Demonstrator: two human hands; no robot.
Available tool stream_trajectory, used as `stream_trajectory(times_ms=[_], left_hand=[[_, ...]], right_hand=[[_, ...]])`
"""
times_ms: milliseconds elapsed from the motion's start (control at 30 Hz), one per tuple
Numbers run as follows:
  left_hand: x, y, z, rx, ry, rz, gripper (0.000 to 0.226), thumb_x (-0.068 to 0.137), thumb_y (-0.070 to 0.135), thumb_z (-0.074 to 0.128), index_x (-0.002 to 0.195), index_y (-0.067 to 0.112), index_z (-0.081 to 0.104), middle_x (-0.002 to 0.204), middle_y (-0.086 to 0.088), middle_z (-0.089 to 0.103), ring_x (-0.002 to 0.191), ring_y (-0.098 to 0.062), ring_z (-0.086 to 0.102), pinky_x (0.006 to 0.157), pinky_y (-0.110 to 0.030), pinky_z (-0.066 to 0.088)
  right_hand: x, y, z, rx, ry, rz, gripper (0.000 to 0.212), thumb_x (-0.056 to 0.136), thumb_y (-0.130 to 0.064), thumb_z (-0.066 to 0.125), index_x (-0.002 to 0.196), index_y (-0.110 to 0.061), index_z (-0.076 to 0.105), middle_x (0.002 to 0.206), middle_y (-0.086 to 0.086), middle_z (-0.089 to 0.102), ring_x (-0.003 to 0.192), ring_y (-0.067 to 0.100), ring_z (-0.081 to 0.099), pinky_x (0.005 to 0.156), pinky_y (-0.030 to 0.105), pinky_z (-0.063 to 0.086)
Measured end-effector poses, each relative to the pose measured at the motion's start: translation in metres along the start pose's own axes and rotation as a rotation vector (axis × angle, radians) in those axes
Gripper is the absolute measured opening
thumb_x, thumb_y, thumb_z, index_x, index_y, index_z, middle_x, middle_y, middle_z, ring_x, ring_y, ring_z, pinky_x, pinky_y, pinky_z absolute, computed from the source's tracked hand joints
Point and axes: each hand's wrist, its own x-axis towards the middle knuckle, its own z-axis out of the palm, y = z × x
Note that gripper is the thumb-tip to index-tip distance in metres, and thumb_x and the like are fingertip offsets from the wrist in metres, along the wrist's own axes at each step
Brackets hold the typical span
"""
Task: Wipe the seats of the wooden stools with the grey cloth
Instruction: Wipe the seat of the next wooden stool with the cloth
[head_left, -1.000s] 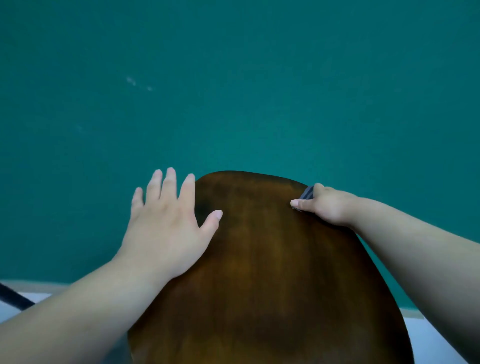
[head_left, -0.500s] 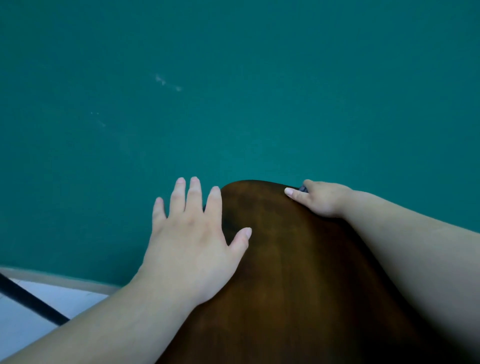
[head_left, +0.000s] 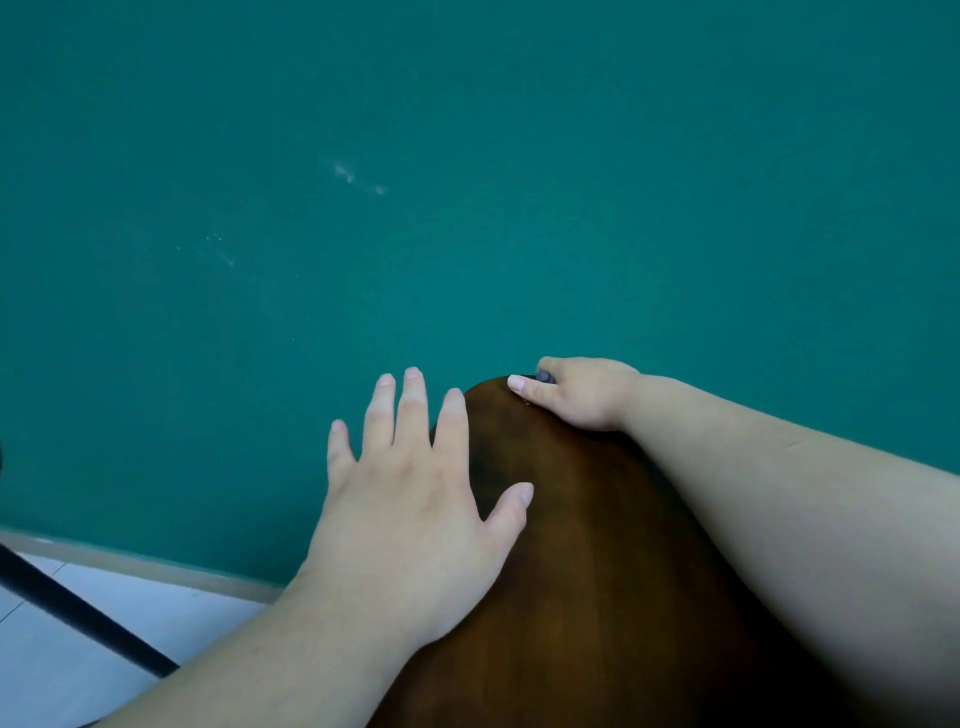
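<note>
**Cloth** (head_left: 543, 375): one. Only a grey sliver shows, at the far rim of the seat, so its fold and spread cannot be told; it is probably bunched.

**Stool seat** (head_left: 597, 561): one in view, dark brown wood, running from the bottom edge of the frame up to its far rim. No other stools are visible.

**Right hand** (head_left: 584, 395): one. Its fingers curl over the far rim and grip the cloth, with the thumb lying straight along the seat top.

**Left hand** (head_left: 415, 493): one. It lies flat with the fingers spread wide, the palm on the seat's left edge and the fingertips past the edge. It holds nothing.

**Step in hand, as judged:** wiping the far rim.
- Open the cloth out under your palm so more of it meets the wood.
- Press evenly and draw overlapping strokes from the rim toward you.
- Use the left hand to brace the stool against rocking.
- Lift the left hand later and wipe the patch it covers.

**Wall** (head_left: 467, 156): one, teal, with a few pale scuffs.

**Skirting strip** (head_left: 156, 564): one, beige.

**Floor** (head_left: 47, 670): pale, at the lower left.

**Black bar** (head_left: 78, 608): one, slanting across the floor.
</note>
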Motion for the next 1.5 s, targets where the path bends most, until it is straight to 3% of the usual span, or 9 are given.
stream_trajectory(times_ms=[100, 333, 600, 767, 967, 1067, 1133, 1233, 1500], left_hand=[[0.0, -0.001, 0.001, -0.009, 0.001, 0.004, 0.093, 0.08, 0.08, 0.006, 0.155, 0.026, -0.007, 0.166, -0.005, -0.012, 0.152, -0.025, -0.018, 0.122, -0.057, 0.008], [0.0, -0.002, 0.002, -0.048, 0.026, 0.014, 0.099, 0.074, 0.084, 0.006, 0.154, 0.028, -0.013, 0.166, -0.003, -0.014, 0.151, -0.022, -0.02, 0.122, -0.057, 0.007], [0.0, -0.001, 0.001, -0.078, 0.05, -0.014, 0.106, 0.068, 0.085, 0.0, 0.155, 0.028, -0.014, 0.166, -0.002, -0.014, 0.151, -0.021, -0.02, 0.123, -0.054, 0.006], [-0.001, -0.003, 0.0, -0.072, 0.076, -0.098, 0.115, 0.065, 0.09, -0.003, 0.158, 0.023, -0.008, 0.167, -0.004, -0.008, 0.153, -0.023, -0.015, 0.123, -0.054, 0.009], [-0.002, -0.001, -0.001, -0.079, 0.099, -0.115, 0.118, 0.064, 0.092, -0.004, 0.159, 0.021, -0.007, 0.168, -0.004, -0.007, 0.153, -0.022, -0.015, 0.123, -0.054, 0.008], [-0.001, -0.001, -0.001, -0.079, 0.116, -0.102, 0.117, 0.064, 0.09, -0.004, 0.159, 0.021, -0.005, 0.168, -0.004, -0.005, 0.153, -0.022, -0.014, 0.123, -0.053, 0.008], [-0.002, -0.001, -0.002, -0.086, 0.136, -0.094, 0.116, 0.066, 0.089, -0.003, 0.159, 0.02, -0.002, 0.168, -0.004, -0.003, 0.153, -0.022, -0.013, 0.123, -0.053, 0.007], [-0.004, -0.002, -0.003, -0.094, 0.159, -0.078, 0.113, 0.069, 0.086, -0.006, 0.159, 0.019, 0.002, 0.168, -0.005, 0.001, 0.153, -0.021, -0.011, 0.123, -0.052, 0.005], [-0.005, -0.003, -0.002, -0.056, 0.172, -0.034, 0.108, 0.076, 0.085, -0.008, 0.159, 0.017, 0.008, 0.167, -0.008, 0.009, 0.154, -0.025, -0.003, 0.122, -0.057, 0.01]], right_hand=[[0.006, -0.017, 0.001, 0.001, 0.012, -0.044, 0.066, 0.089, -0.082, 0.019, 0.114, -0.031, 0.054, 0.104, -0.009, 0.057, 0.098, 0.019, 0.056, 0.083, 0.036, 0.042], [0.015, -0.067, 0.001, -0.055, 0.011, -0.198, 0.059, 0.093, -0.077, 0.024, 0.078, -0.03, 0.057, 0.09, -0.008, 0.065, 0.092, 0.019, 0.059, 0.082, 0.037, 0.047], [0.007, -0.088, 0.004, -0.133, -0.015, -0.279, 0.051, 0.1, -0.059, 0.029, 0.07, -0.028, 0.054, 0.078, -0.009, 0.057, 0.087, 0.022, 0.057, 0.074, 0.036, 0.043], [-0.005, -0.089, 0.01, -0.138, -0.003, -0.394, 0.058, 0.092, -0.062, 0.016, 0.104, -0.029, 0.062, 0.103, -0.003, 0.062, 0.1, 0.024, 0.051, 0.095, 0.047, 0.037], [-0.033, -0.105, 0.019, -0.098, -0.014, -0.494, 0.043, 0.097, -0.044, 0.027, 0.114, -0.023, 0.061, 0.101, -0.001, 0.063, 0.104, 0.023, 0.054, 0.11, 0.05, 0.029], [-0.05, -0.108, 0.013, -0.125, -0.073, -0.511, 0.039, 0.099, -0.032, 0.035, 0.123, -0.016, 0.062, 0.121, 0.007, 0.061, 0.122, 0.026, 0.05, 0.119, 0.047, 0.018], [-0.066, -0.105, 0.01, -0.184, -0.078, -0.58, 0.039, 0.102, -0.024, 0.04, 0.136, -0.014, 0.056, 0.141, 0.012, 0.05, 0.138, 0.03, 0.036, 0.122, 0.048, 0.015], [-0.089, -0.094, 0.016, -0.081, -0.079, -0.661, 0.05, 0.106, -0.032, 0.037, 0.156, -0.025, 0.032, 0.166, 0.001, 0.017, 0.154, 0.024, 0.002, 0.124, 0.048, 0.0], [-0.146, -0.055, 0.017, 0.044, -0.149, -0.394, 0.061, 0.105, -0.056, 0.017, 0.16, -0.034, 0.001, 0.167, -0.011, -0.007, 0.153, 0.01, -0.013, 0.125, 0.042, -0.004]])
